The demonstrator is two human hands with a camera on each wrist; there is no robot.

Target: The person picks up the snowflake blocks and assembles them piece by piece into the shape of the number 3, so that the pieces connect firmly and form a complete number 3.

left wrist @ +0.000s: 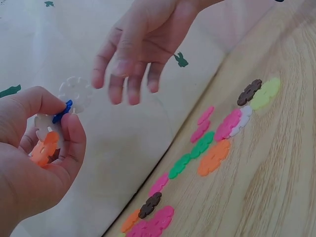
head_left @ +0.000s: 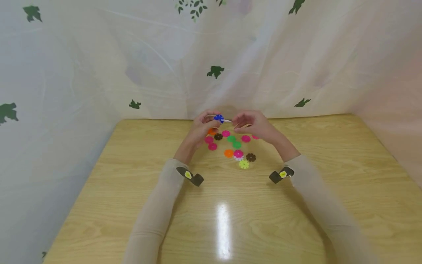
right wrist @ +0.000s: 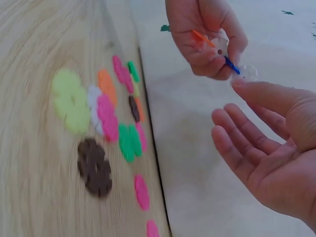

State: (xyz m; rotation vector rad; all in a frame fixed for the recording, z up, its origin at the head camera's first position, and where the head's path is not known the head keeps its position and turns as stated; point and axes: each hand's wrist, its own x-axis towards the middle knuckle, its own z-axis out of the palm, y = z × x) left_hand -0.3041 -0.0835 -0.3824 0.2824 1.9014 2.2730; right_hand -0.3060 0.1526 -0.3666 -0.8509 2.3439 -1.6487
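My left hand (head_left: 199,129) is raised over the table's far edge and pinches a blue notched disc (left wrist: 63,112) between thumb and fingers. Slotted together with it are a whitish, see-through disc (left wrist: 75,94) sticking out past the fingertips, and another pale disc inside the hand. An orange disc (left wrist: 45,148) joins this linked piece, partly hidden by the curled fingers. Facing it from the right is my right hand (head_left: 254,125), its fingers loosely bent and holding nothing. In the left wrist view a small gap separates its fingertips from the see-through disc.
Several loose notched discs lie flat below the hands, among them a yellow one (head_left: 244,164), a brown one (head_left: 251,157), an orange one (head_left: 229,153) and overlapping green ones (head_left: 236,145). A patterned cloth (head_left: 158,73) hangs behind the wooden table (head_left: 112,190).
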